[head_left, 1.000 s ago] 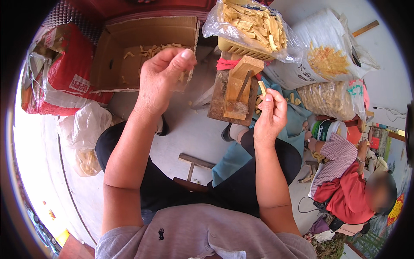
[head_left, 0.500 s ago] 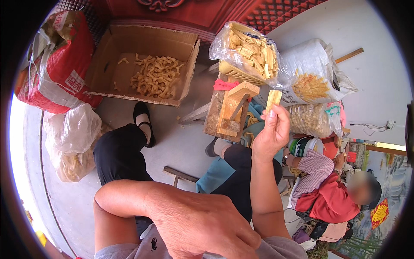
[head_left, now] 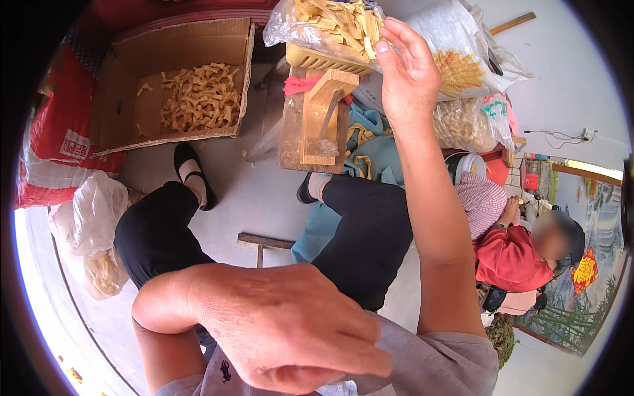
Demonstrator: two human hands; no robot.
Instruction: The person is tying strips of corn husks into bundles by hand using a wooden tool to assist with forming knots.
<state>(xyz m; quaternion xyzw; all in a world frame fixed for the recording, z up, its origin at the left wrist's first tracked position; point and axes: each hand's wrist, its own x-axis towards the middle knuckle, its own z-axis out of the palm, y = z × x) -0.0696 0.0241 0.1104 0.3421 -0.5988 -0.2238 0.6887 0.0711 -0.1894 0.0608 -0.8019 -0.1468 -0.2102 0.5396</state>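
grey floor (head_left: 247, 204), white wall (head_left: 568, 86), glare (head_left: 30, 270) at left.

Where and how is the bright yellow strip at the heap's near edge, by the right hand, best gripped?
Take the bright yellow strip by its lower end in a pinch, probably best from the right: it looks narrow, that end seems free of the heap, and the right hand is on that side.

Basket (head_left: 325, 59) partly offscreen; yellow strips (head_left: 343, 23) too
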